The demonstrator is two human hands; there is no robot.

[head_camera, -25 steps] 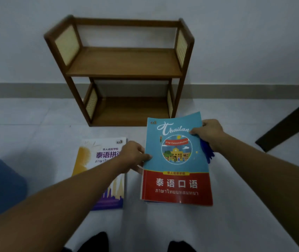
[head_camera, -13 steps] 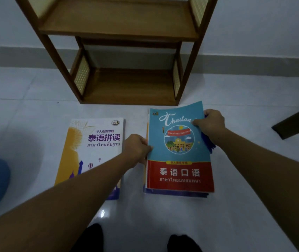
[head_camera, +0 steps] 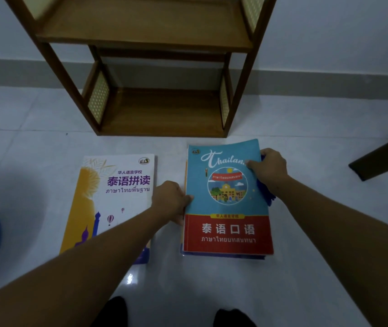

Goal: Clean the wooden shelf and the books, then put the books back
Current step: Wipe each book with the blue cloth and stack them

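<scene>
By shelf [head_camera: 162,109], L hand [head_camera: 170,199] & R hand [head_camera: 269,169] fingers [head_camera: 189,198] clamped on blue book [head_camera: 227,185], yellow book [head_camera: 115,197] beside

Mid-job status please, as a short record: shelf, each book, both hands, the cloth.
shelf: wooden shelf stands against the wall, no books on the tiers in view
top book: blue-and-red book lies on other books on the floor, in front of the shelf
second book: white-and-yellow book flat on the floor, to the left, apart
left hand: left hand grips the blue-and-red book's left edge
right hand: right hand pinches its upper right edge
cloth: blue cloth under the right hand
stage: books not yet back
</scene>
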